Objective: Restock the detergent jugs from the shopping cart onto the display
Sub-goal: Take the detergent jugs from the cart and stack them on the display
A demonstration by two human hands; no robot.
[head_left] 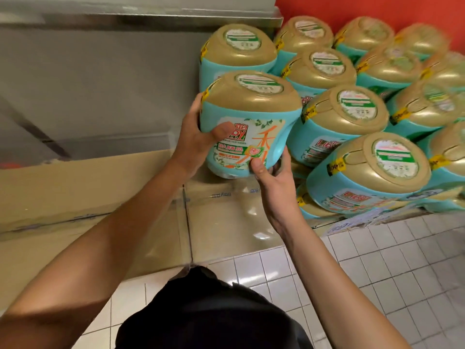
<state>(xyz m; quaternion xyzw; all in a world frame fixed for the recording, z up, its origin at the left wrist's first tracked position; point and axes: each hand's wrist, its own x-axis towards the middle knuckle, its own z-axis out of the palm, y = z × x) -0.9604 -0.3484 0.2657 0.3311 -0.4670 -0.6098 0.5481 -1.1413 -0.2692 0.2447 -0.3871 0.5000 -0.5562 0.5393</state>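
Observation:
I hold a turquoise detergent jug [251, 122] with a wide gold lid between both hands, just above the cardboard display base [100, 192]. My left hand [198, 139] grips its left side, thumb across the front label. My right hand [274, 180] cups it from below at the right, thumb on the label's lower edge. Right beside it stand several identical stacked jugs [344, 114], rising in tiers to the right. Another jug [236, 51] sits directly behind the held one. No shopping cart is in view.
A grey metal wall panel [100, 84] rises behind the cardboard base, and a red wall [377, 8] backs the stack. White floor tiles [377, 273] lie in front. Taped seams run across the bare cardboard to the left of the jugs.

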